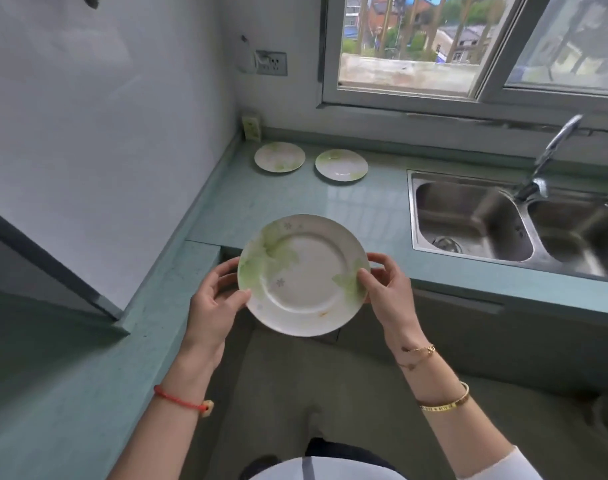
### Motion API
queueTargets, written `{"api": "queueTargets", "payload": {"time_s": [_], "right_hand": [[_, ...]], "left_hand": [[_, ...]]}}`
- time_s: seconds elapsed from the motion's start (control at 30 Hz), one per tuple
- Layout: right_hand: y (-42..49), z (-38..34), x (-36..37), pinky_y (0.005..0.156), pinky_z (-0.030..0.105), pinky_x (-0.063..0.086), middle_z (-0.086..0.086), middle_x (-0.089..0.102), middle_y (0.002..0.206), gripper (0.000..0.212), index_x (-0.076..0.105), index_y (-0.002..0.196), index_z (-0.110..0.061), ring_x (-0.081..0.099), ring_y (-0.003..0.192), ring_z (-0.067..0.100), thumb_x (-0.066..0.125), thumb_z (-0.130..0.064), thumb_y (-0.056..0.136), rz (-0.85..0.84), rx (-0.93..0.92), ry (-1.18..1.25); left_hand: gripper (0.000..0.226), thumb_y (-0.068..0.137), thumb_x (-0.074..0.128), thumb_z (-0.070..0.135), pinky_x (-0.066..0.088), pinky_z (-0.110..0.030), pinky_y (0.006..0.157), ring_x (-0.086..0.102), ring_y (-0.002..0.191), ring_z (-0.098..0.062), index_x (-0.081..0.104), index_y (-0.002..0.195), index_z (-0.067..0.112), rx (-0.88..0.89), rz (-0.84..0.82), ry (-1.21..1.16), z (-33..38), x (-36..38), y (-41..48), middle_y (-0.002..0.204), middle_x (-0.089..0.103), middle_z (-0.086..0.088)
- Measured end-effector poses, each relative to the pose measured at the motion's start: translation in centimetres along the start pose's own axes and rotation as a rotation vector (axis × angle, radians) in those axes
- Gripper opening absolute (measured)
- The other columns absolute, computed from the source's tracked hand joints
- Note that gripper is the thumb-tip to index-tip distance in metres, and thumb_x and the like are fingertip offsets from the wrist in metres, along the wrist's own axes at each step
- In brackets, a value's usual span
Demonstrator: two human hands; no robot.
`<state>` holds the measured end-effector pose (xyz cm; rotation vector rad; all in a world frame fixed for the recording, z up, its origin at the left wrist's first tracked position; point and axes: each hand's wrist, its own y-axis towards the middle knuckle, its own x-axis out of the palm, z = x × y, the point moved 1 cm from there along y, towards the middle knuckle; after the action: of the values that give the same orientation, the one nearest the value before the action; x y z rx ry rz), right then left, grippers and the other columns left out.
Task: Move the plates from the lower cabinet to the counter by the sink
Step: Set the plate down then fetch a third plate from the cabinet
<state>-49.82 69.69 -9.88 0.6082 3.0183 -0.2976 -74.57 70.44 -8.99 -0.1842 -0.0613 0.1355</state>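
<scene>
A white plate with green leaf prints hangs in the air at the front edge of the teal counter. My left hand grips its left rim, thumb on top. My right hand grips its right rim the same way. Two more plates of the same pattern lie flat on the counter near the back wall: the left plate and the right plate, side by side and apart. The lower cabinet is out of view.
A steel double sink with a curved tap lies right of the plates. A window runs above the counter. The counter turns a corner and continues along the left wall. A wall socket sits at the back.
</scene>
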Motion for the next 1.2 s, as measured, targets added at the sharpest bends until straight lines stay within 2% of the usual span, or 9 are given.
{"api": "queueTargets", "payload": {"time_s": [0.1,0.2,0.3,0.47,0.7,0.8,0.93,1.07,1.2], "right_hand": [[5.9,-0.7,1.8,0.057,0.018,0.049,0.006,0.067,0.096,0.027,0.062,0.116,-0.021,0.064,0.079,0.017,0.058,-0.012,0.091,-0.032,0.000,-0.089],[11.3,-1.2,4.2,0.071,0.035,0.058,0.009,0.067,0.100,0.030,0.062,0.120,-0.019,0.067,0.087,0.023,0.057,-0.012,0.091,-0.058,0.002,-0.170],[16.3,-1.3,7.0,0.078,0.035,0.059,0.007,0.066,0.098,0.030,0.060,0.121,-0.016,0.067,0.088,0.023,0.057,-0.010,0.092,-0.077,0.032,-0.201],[25.3,-0.5,12.7,0.083,0.040,0.059,0.008,0.066,0.095,0.022,0.060,0.109,-0.009,0.067,0.094,0.027,0.060,-0.008,0.087,-0.039,0.161,-0.205],[35.3,1.9,20.9,0.087,0.045,0.057,0.010,0.066,0.098,0.022,0.060,0.103,-0.009,0.066,0.096,0.031,0.059,-0.007,0.081,0.006,0.268,-0.275],[38.0,3.1,23.6,0.083,0.037,0.056,0.010,0.065,0.100,0.026,0.061,0.108,-0.007,0.064,0.093,0.029,0.058,-0.008,0.082,0.000,0.299,-0.307],[40.3,5.0,25.8,0.083,0.041,0.056,0.013,0.067,0.106,0.024,0.061,0.109,-0.007,0.064,0.093,0.029,0.059,-0.011,0.085,-0.027,0.342,-0.359],[41.9,6.4,26.8,0.085,0.042,0.057,0.016,0.067,0.109,0.032,0.061,0.116,-0.004,0.064,0.092,0.029,0.057,-0.004,0.084,-0.060,0.378,-0.406],[43.3,7.3,27.7,0.088,0.044,0.057,0.018,0.065,0.115,0.044,0.057,0.127,-0.004,0.063,0.097,0.030,0.057,-0.001,0.083,-0.086,0.412,-0.419]], "left_hand": [[0.046,0.085,0.064,-0.010,0.053,-0.042,0.100,0.066,0.109,-0.018,0.064,0.119,0.020,-0.019,0.064,0.000,0.0,1.2,5.2,0.113,0.069,-0.002],[0.046,0.084,0.064,-0.011,0.053,-0.042,0.099,0.065,0.107,-0.019,0.063,0.118,0.020,-0.035,0.113,0.016,-0.3,1.8,10.8,0.111,0.068,-0.003],[0.047,0.084,0.066,-0.010,0.055,-0.040,0.096,0.065,0.102,-0.015,0.062,0.120,0.020,-0.051,0.128,0.051,-0.9,2.0,16.6,0.109,0.067,-0.001],[0.048,0.082,0.066,-0.011,0.056,-0.031,0.079,0.065,0.107,-0.025,0.061,0.121,0.018,-0.076,0.148,0.096,-2.3,1.4,27.0,0.113,0.066,-0.008],[0.050,0.080,0.067,-0.013,0.054,-0.036,0.087,0.063,0.097,-0.024,0.060,0.124,0.011,-0.139,0.186,0.205,-4.5,0.1,39.1,0.114,0.067,-0.015],[0.051,0.081,0.067,-0.012,0.053,-0.032,0.082,0.062,0.097,-0.023,0.058,0.126,0.012,-0.201,0.181,0.242,-5.7,-0.4,42.8,0.115,0.065,-0.011],[0.052,0.083,0.066,-0.010,0.048,-0.022,0.069,0.060,0.093,-0.015,0.055,0.125,0.017,-0.261,0.152,0.288,-7.6,-0.8,45.9,0.114,0.062,-0.005],[0.051,0.082,0.065,-0.010,0.047,-0.022,0.068,0.061,0.099,-0.021,0.056,0.125,0.015,-0.304,0.139,0.333,-9.0,-0.9,48.1,0.114,0.063,-0.005],[0.048,0.082,0.066,-0.010,0.046,-0.020,0.065,0.060,0.089,-0.015,0.058,0.123,0.014,-0.338,0.134,0.368,-9.9,-0.7,49.7,0.109,0.063,-0.005]]}}
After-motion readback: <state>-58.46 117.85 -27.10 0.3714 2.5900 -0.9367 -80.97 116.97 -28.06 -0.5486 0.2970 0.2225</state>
